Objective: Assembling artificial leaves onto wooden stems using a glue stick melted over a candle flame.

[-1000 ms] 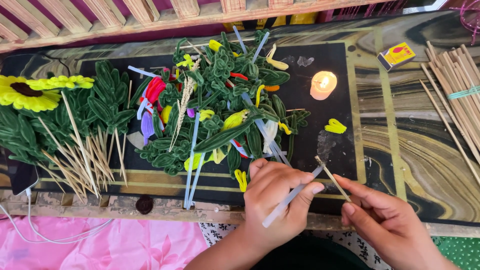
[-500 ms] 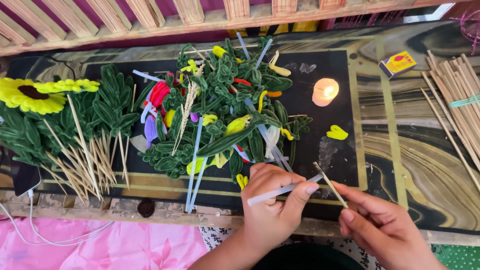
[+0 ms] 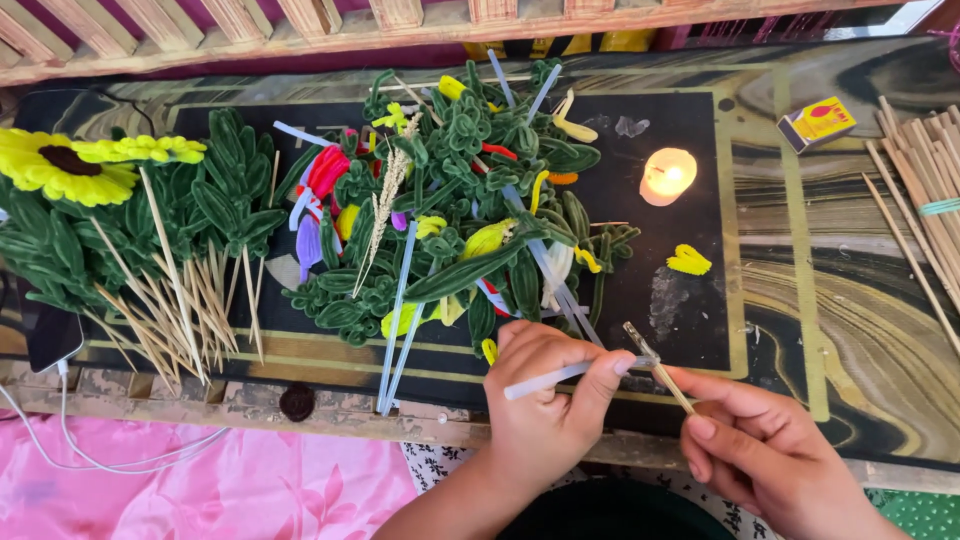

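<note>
Just below the heap of green chenille leaves [image 3: 470, 220], at the near edge of the black mat [image 3: 700, 330], the two hands met. The left hand [image 3: 545, 405] was closed around a pale glue stick [image 3: 560, 377], thumb and fingers clamped on it, so that the stick lay nearly level and pointed to the right. The right hand [image 3: 765, 450], to the right of the heap and nearer the viewer, pinched a thin wooden skewer [image 3: 660, 367] between thumb and forefinger; the skewer slanted up and to the left, toward the heap. The tip of the glue stick touched the skewer near its upper end, though whether anything sat on that end could not be told.

To the right of the heap a small lit candle [image 3: 668, 175] burned on the mat, and a small yellow petal piece [image 3: 688, 261] lay below the candle. Further right of the heap, off the mat, a yellow and red matchbox [image 3: 820, 122] rested on the marbled table [image 3: 860, 330], with a bundle of plain skewers [image 3: 925, 190] at the right edge of view. To the left of the heap stood a cluster of green leaves on sticks [image 3: 190, 260], and beyond them a yellow sunflower [image 3: 65, 165]. More pale glue sticks [image 3: 398, 310] lay across the heap itself, and a red piece [image 3: 325, 170] showed at its left side.
</note>
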